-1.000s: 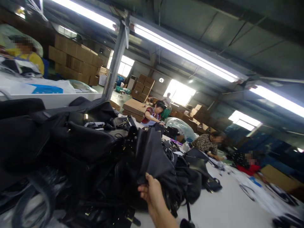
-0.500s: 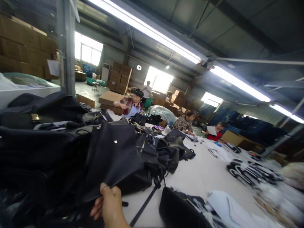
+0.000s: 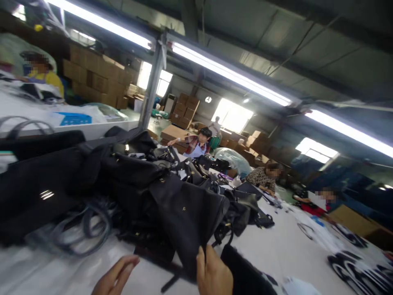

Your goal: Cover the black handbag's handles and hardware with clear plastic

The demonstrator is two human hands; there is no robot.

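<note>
My right hand pinches the lower edge of a black leather bag piece at the bottom middle of the view. That piece hangs off a big pile of black bags heaped on the white table. My left hand comes in at the bottom left of centre with fingers stretched out, holding nothing and apart from the leather. Another black bag lies just right of my right hand.
Several people sit along the far side of the table, one in a plaid top and one in a leopard print. A person in yellow is at the far left. Cardboard boxes stack behind; loose straps lie at right.
The view swung back to the left. My right hand kept its hold on the black leather piece and pulled it nearer. My left hand has come into view, open.
</note>
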